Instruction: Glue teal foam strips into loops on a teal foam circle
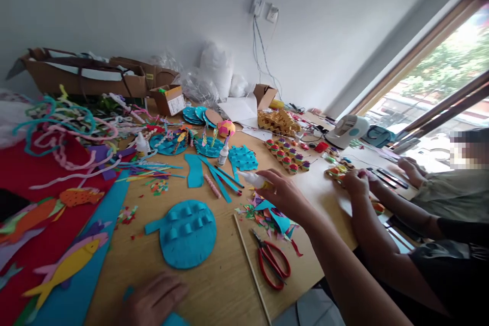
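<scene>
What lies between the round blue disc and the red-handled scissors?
In the head view, a thin stick lies on the table between the disc and the scissors.

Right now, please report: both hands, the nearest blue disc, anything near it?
Right hand holding glue bottle; left hand by blue piece. Blue disc flat on table, loops up. Stick and scissors to its right, not touching.

Plain pale wall (145, 0) across most of the top of the frame, couple of white plugs (257, 6) upper center with cables (256, 46) dangling below. Big window (412, 107) over on the right, wood frame (420, 51), blurry greenery (439, 69) outside, daylight coming in that side. Wood table (130, 254) through the middle and bottom. Grey patch (319, 310) bottom center-right, can't tell if it's floor.
</scene>
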`<state>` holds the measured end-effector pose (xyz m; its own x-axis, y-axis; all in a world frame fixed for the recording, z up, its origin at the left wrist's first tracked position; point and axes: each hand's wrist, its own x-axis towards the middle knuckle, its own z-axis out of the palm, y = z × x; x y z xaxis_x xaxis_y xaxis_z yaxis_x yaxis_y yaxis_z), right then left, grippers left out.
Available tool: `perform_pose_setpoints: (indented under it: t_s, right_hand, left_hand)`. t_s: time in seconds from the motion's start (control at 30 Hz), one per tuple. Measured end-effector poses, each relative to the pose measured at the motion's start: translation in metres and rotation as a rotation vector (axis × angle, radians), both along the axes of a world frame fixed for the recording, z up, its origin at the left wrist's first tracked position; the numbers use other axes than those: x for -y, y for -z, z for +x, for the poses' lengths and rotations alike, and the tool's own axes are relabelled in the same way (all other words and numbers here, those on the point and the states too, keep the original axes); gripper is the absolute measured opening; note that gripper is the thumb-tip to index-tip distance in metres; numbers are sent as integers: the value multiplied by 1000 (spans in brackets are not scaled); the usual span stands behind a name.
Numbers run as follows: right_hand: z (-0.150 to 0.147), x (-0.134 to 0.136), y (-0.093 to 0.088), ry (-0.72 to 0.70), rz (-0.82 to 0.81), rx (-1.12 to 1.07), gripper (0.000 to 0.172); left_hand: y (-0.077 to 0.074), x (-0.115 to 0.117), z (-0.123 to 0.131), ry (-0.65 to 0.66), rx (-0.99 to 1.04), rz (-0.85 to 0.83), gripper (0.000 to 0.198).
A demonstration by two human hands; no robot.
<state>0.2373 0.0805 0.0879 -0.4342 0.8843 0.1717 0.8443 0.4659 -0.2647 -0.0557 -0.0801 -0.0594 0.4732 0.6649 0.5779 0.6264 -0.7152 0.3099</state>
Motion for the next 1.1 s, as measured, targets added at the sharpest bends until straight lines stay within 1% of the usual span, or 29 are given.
perform_pose_setpoints:
  t_s: [0.07,0.1,0.17,0.23,0.33,0.43,0.53,0.73,0.8,0.87,0.97,1.1]
  right_hand:
    - [-17,32,0,-114,-61,-130,30]
    - [-25,45,3,-133,-108,-176,31]
    - [-38,67,14,-103,-212,-286,28]
    - [-48,81,28,-46,-300,-390,24]
    - [-59,90,49,-7,-387,-589,23]
    - [-68,91,63,45,-495,-826,29]
    - [-78,91,70,87,-572,-982,33]
    - [-99,94,77,77,-664,-1223,34]
    - [-105,96,78,68,-651,-1250,32]
    - [-111,97,79,25,-622,-1221,29]
    - [-116,99,79,-33,-589,-1079,29]
    - [-117,99,78,-23,-546,-905,32]
  left_hand:
    - [-15,8,5,24,-33,-39,37]
    - [-21,12,7,29,-37,-40,40]
    - [-27,17,9,56,-73,-73,42]
    - [-27,22,8,43,-78,-100,42]
    - [-20,28,5,-19,-96,-136,43]
    - [-14,31,6,-83,-137,-152,45]
    - [-13,31,9,-127,-194,-152,47]
    - [-11,25,20,-167,-264,-93,39]
    - [-9,24,23,-188,-291,-85,38]
    - [-6,24,27,-217,-320,-94,38]
    - [0,23,32,-268,-338,-120,39]
    - [5,22,35,-300,-335,-141,39]
